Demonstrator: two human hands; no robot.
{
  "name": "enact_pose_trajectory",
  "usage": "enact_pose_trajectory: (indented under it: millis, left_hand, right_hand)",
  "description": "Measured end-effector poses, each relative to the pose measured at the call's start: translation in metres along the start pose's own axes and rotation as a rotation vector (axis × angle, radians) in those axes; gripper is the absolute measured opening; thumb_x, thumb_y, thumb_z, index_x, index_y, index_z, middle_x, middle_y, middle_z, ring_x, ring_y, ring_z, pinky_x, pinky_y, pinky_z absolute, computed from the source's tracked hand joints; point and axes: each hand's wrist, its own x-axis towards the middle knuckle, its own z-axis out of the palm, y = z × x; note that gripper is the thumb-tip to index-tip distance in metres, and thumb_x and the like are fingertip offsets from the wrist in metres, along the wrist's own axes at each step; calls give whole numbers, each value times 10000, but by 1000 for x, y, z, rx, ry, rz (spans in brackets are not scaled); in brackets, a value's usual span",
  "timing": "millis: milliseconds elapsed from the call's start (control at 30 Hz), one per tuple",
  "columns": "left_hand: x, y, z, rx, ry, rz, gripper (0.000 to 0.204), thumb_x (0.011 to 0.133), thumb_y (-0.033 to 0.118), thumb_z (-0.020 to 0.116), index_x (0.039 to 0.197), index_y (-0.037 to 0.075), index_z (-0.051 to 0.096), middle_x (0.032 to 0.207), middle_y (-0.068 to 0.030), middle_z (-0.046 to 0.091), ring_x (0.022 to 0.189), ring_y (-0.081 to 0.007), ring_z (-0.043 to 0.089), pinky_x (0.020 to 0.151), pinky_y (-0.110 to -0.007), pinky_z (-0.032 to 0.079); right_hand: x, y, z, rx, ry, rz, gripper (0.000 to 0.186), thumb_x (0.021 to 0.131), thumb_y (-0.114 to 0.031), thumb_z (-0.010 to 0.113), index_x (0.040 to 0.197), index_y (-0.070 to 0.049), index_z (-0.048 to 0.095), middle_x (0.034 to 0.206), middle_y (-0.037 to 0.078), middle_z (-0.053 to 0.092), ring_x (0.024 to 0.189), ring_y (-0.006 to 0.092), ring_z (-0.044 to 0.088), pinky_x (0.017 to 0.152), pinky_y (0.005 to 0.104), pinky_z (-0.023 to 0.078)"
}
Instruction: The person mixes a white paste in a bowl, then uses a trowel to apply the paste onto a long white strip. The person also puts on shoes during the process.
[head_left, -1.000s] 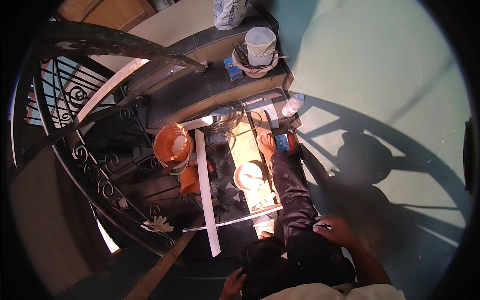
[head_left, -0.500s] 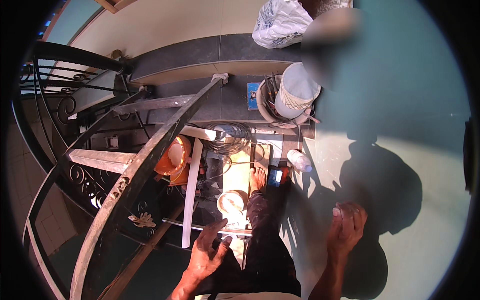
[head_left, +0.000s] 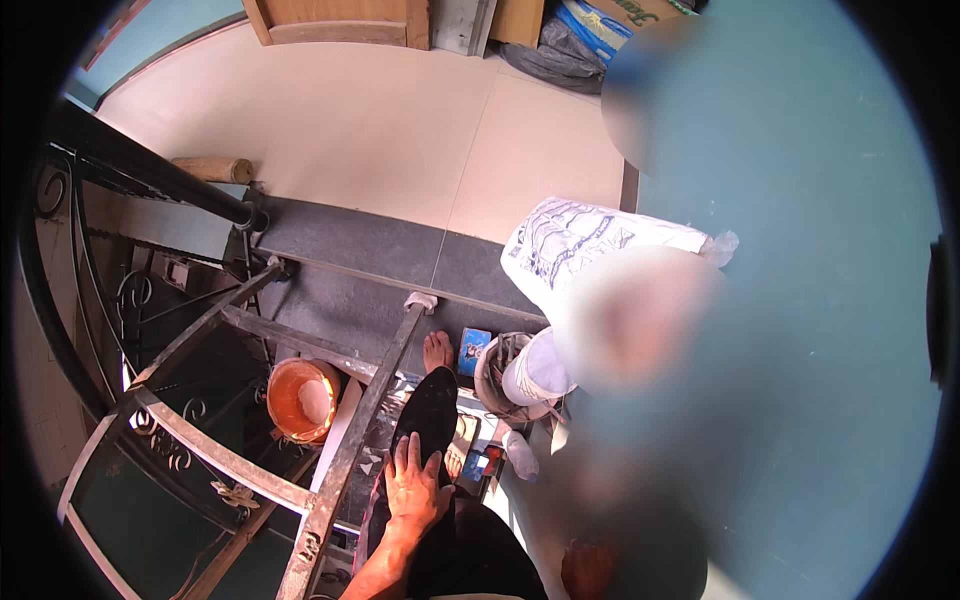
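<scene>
Nearby, ladder rail (head_left: 358,440) btwn hands (head_left: 413,495) & orange bucket (head_left: 285,397).

Left hand (head_left: 412,490) lay on the thigh (head_left: 425,415), hemmed on its left by the right rail (head_left: 375,396) of the ladder (head_left: 205,330). Crossing meant the rung gaps; I saw the orange bucket (head_left: 303,398) framed between two rungs (head_left: 225,447), so top access there. Farther left, black handrail (head_left: 150,165) blocked. Ahead, a narrow lane followed the leg to the bare foot (head_left: 437,350), pinched between the ladder's wrapped tip (head_left: 422,301) and blue box (head_left: 473,350). Right of that: basin (head_left: 488,378) holding white bucket (head_left: 537,368), bottle (head_left: 520,455) near it, white sack (head_left: 600,240) beyond. Widest room: over the tan landing (head_left: 400,150). Blur hid clearance right of the bucket.
</scene>
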Motion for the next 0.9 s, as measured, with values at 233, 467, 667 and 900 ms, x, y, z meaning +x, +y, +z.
enact_pose_trajectory:
  millis: [233,467,667,900]
  left_hand:
    - [93,-17,-64,-366,-298,-140,772,817,434,821,1487,154,557,1604,-189,443,1508,-394,376,1220,-518,358]
    - [81,-69,-56,-427,-424,-37,712,850,338,807,1461,66,565,1513,-263,527,1372,-418,545,1120,-497,473]
    - [127,-124,-77,-650,-555,10,699,877,342,789,1445,-1,569,1331,-280,676,1301,-371,636,1095,-455,504]
    - [209,-77,-262,-646,-109,-164,521,920,225,744,1333,-65,609,1075,-252,759,968,-329,761,858,-429,591]
  right_hand:
    - [-9,63,49,808,-924,636,651,1103,-566,405,1317,-34,714,1386,170,679,1325,358,573,1177,468,364]
    - [253,14,-246,1087,-878,523,435,1037,-448,617,1084,-40,759,998,105,735,995,221,660,958,367,492]
    - [565,17,-464,1229,34,275,254,1041,-234,667,1114,8,670,870,51,690,760,121,671,680,282,532]
    - [939,136,-627,1295,506,357,557,1018,-502,660,1272,-9,612,900,97,681,657,169,697,549,274,535]
